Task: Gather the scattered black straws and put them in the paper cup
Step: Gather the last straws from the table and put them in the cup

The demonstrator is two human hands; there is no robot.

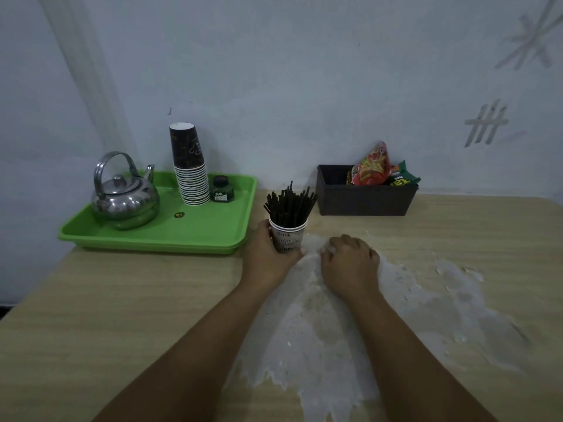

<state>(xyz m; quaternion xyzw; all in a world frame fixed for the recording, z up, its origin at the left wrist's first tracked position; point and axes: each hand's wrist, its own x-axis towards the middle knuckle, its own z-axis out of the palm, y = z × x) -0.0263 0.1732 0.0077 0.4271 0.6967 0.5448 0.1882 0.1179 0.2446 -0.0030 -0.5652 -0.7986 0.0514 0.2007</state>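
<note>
L hand (268, 249) wraps the paper cup (288, 239), thumb at its base, fingers behind. R hand (350, 263) lies palm-down on the table (122, 300) just right of the cup, fingers loosely curled, holding nothing visible. Black straws (289, 205) stand bunched in the cup, fanned at the top. Whitish worn patch (335, 330) under and around R hand. Behind-left: green tray (213, 236) w/ steel kettle (123, 197), stack of cups (190, 175), small dark bottle (221, 190). Behind-right: dark box (362, 199) holding snack packets (373, 166), against the wall.
</note>
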